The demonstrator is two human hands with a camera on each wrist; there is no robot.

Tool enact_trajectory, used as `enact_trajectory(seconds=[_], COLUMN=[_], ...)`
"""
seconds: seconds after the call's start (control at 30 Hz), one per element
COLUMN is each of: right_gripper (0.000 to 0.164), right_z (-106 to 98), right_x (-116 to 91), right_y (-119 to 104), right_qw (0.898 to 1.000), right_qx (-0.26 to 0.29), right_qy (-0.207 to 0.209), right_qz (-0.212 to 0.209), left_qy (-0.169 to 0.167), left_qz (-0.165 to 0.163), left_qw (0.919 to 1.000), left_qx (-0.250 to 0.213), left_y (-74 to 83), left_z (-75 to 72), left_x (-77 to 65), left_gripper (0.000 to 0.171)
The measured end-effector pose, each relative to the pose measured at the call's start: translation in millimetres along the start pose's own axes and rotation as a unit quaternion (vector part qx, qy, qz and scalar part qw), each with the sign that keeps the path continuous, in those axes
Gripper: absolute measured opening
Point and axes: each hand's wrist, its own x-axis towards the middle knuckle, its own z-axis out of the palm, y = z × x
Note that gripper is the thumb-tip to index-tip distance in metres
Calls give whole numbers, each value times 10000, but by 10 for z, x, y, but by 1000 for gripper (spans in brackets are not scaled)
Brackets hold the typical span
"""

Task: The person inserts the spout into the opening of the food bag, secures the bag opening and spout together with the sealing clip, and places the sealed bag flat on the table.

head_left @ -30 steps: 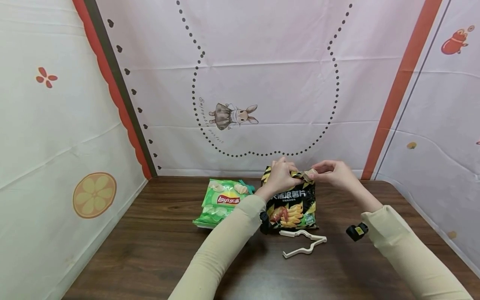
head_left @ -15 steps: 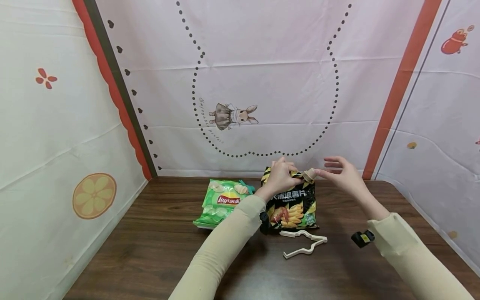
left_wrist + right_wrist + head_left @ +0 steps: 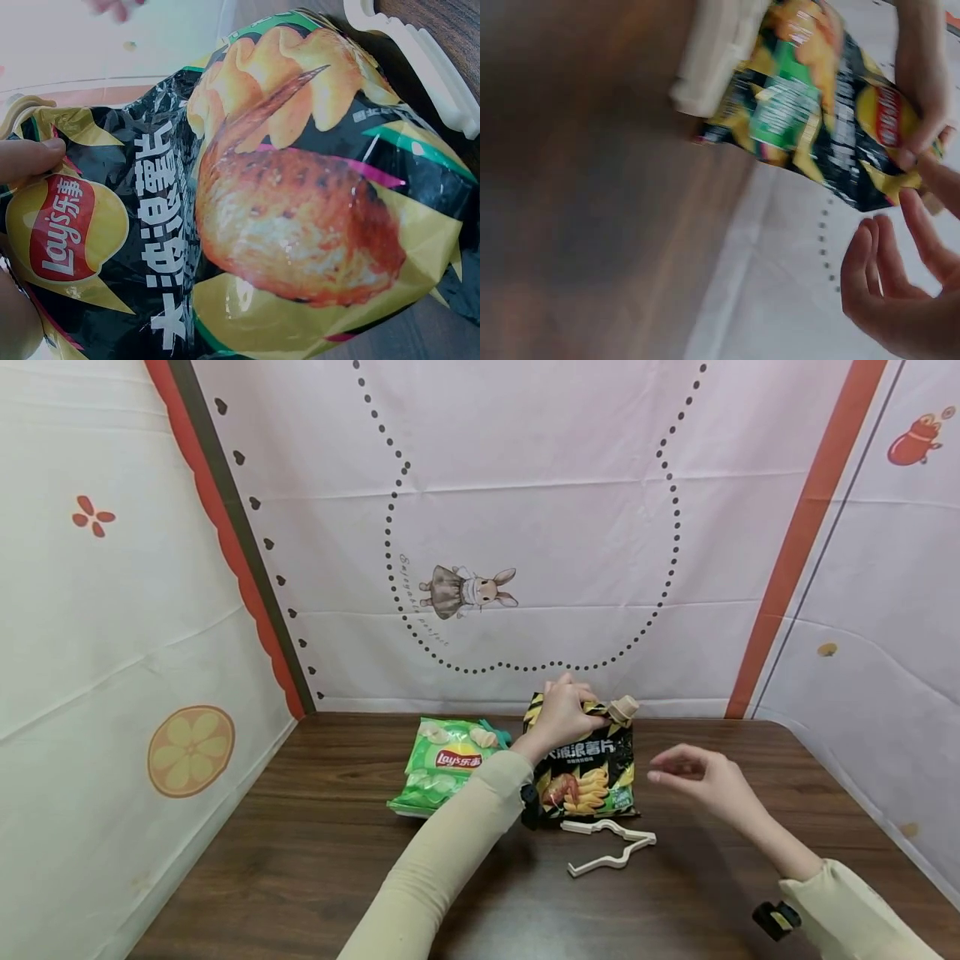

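Note:
My left hand (image 3: 562,714) grips the top of a black and yellow potato chip bag (image 3: 577,777), which stands on the table. In the left wrist view its thumb (image 3: 34,159) presses the bag above the Lay's logo. A small beige clip (image 3: 624,708) sits on the bag's upper right corner. My right hand (image 3: 708,781) is to the right of the bag, fingers loosely bent and holding nothing. In front of the bag lies a cream-coloured bag clip (image 3: 622,847), its two long arms spread apart.
A green Lay's chip bag (image 3: 442,768) lies to the left, partly behind the left sleeve, with a teal clip (image 3: 495,733) at its upper right. The brown wooden table (image 3: 300,860) meets a white printed cloth (image 3: 360,660) behind and at the sides.
My right hand has let go of the beige clip on the bag's corner and moved down and to the right. The left hand keeps its hold on the bag.

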Motion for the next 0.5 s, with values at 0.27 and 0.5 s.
enact_trajectory(seconds=[0.27,0.5], right_gripper=[25,24], right_z=[151,307], right_x=[-229,-294], right_y=[108,204], right_qw=[9944,9850], right_qx=[276,312], right_qy=[-1007,-1581], right_qz=[-159,-616], left_qy=[34,39], left_qz=[20,28], left_qw=[10000,9999], left_qx=[70,107], left_y=[2,-9], left_z=[3,10], left_x=[9,0], left_gripper=[16,16])
